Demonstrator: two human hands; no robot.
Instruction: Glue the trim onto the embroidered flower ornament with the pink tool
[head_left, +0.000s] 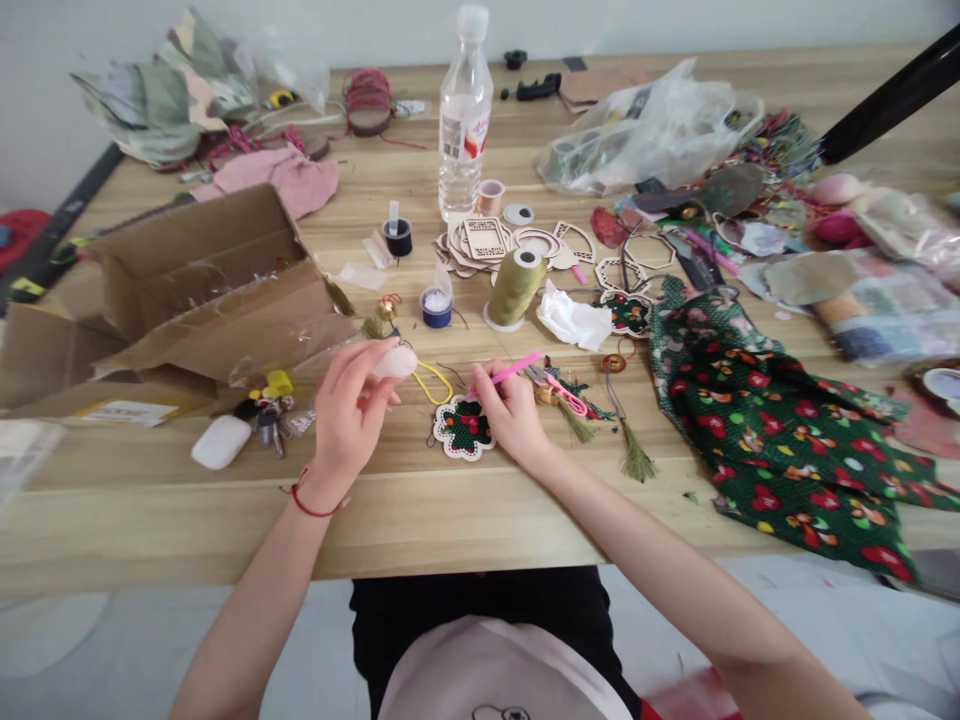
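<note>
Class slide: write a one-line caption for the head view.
Left hand holding a whitish object, right hand holding a pink stick at a flower-shaped fabric piece.

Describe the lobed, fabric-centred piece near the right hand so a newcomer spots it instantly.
From the tall water bottle, come nearer, past the olive thread spool. The lobed piece lies by the right hand. Its pale scalloped rim around a green-and-red print sets it apart from the yellow loop behind.

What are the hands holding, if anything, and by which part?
Left hand: a whitish, rounded piece, held at its edge. Right hand: a pink stick, gripped toward its lower end, upper end jutting free.
</note>
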